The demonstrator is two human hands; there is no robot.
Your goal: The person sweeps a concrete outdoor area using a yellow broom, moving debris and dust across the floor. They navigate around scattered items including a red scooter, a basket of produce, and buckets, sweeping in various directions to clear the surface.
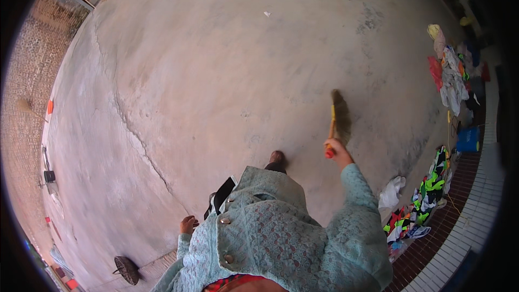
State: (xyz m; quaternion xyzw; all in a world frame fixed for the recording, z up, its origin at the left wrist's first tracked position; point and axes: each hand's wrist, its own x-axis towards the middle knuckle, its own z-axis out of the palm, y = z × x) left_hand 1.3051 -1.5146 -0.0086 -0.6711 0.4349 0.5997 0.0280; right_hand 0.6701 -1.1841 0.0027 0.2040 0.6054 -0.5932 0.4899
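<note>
My right hand point(339, 152) is closed round the handle of a short broom point(341, 116), whose red end sticks out below my fist. Its dark, fanned bristles point away from me, over the concrete floor point(216, 81); whether they touch it I cannot tell. Down at my left side hangs my left hand point(188, 224), fingers loosely bent and apart, with nothing visible in it. A brown shoe point(277, 157) shows beyond the hem of my pale green knitted jacket point(265, 227).
Along the right wall lie a heap of colourful cloth scraps point(430, 192), a white plastic bag point(391, 192), more bags point(453, 78) and a blue bucket point(468, 139). A long crack point(130, 130) runs down the left floor. A dark round object point(126, 270) sits at lower left.
</note>
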